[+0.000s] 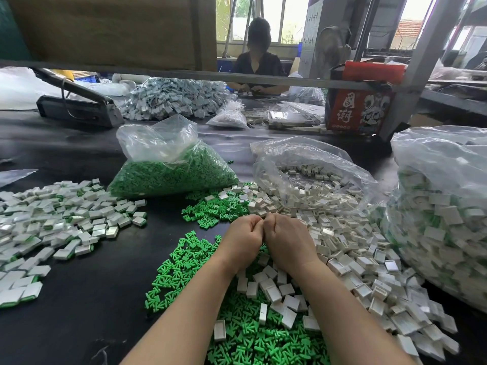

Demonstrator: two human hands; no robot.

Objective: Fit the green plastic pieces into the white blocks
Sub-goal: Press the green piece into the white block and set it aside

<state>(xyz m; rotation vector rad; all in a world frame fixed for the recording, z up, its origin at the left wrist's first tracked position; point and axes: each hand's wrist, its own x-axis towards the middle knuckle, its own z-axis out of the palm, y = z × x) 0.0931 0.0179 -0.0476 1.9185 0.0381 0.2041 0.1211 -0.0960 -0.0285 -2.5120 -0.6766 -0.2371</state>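
Note:
My left hand [243, 239] and my right hand [286, 241] meet knuckle to knuckle above the table's middle, backs toward me and fingers curled inward. They pinch a small part between their fingertips; only a pale sliver of it shows, so it looks like a white block. Loose green plastic pieces [184, 267] lie under and left of my wrists. More of them form a smaller patch [213, 210] beyond my hands. Empty white blocks [350, 248] spill to the right from an open bag [313, 180].
Fitted white blocks with green edges lie heaped at the left [66, 219] and fill a big bag at the right [442, 219]. A bag of green pieces [171, 172] stands behind. A person [259, 61] works across the black table, near a red box [361, 109].

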